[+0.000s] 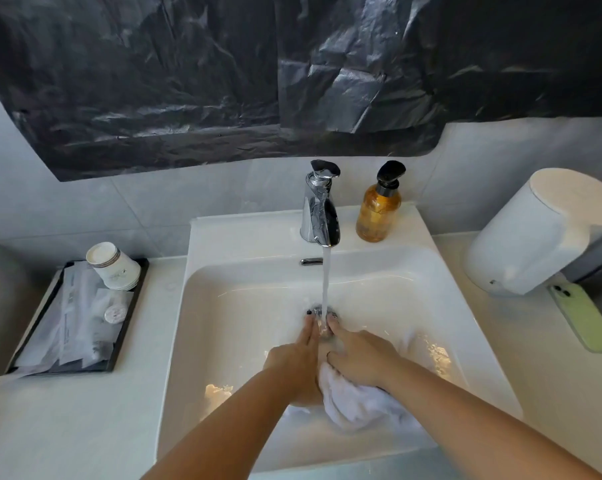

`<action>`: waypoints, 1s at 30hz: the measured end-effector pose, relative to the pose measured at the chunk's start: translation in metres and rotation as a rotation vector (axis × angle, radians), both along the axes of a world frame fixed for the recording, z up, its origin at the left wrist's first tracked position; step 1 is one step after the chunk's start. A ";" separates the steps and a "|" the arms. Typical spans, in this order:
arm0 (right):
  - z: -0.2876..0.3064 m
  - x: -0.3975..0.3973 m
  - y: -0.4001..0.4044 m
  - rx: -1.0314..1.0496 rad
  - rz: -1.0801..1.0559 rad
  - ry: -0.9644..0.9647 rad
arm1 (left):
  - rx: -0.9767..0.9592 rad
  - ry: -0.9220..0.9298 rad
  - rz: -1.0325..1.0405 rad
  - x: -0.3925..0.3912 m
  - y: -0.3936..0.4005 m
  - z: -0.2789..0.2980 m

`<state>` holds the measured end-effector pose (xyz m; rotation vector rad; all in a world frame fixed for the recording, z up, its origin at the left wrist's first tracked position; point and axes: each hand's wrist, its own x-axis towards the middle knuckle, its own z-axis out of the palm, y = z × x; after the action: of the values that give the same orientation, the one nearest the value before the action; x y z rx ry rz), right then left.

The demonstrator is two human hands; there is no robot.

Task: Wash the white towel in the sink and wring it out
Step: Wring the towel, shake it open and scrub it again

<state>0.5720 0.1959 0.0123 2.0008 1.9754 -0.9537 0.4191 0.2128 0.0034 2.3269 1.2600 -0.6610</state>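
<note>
Water point(325, 282) pours over both hands in the sink point(237, 306): left hand point(292, 362) with fingers straight, right hand point(361, 358) atop the bunched white towel point(358, 407), its grip impossible to tell.

My forearms converge ahead. My left hand point(294, 362) lies flat, fingers straight; just right of it, my right hand point(361, 358) extends its forefinger, thumb curled into the white towel point(358, 405).

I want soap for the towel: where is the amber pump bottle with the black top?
In the head view, the amber pump bottle stands on the back ledge of the white sink, just right of the chrome faucet.
</note>
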 end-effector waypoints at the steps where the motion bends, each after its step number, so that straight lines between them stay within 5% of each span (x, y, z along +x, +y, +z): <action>1: -0.001 0.000 0.002 -0.006 -0.002 -0.003 | 0.004 0.008 0.005 0.000 0.002 0.001; 13: -0.022 -0.010 0.024 0.009 0.102 -0.078 | -0.023 0.041 -0.144 0.001 0.026 0.000; 17: -0.020 -0.004 0.020 -0.025 0.052 0.010 | -0.035 -0.086 -0.060 -0.008 0.015 0.002; 22: -0.009 0.018 -0.006 -0.011 -0.243 0.425 | -0.038 -0.307 0.207 -0.025 0.009 -0.018; 27: 0.009 0.027 -0.031 0.083 -0.027 0.420 | -0.168 -0.638 0.441 -0.041 0.011 0.006; 30: 0.019 0.032 -0.031 0.229 -0.123 0.535 | -0.274 -0.745 0.499 -0.043 0.011 0.034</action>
<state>0.6044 0.1647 0.0310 2.1752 2.3352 -1.4812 0.3758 0.2234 0.0377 1.6695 1.2002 0.1868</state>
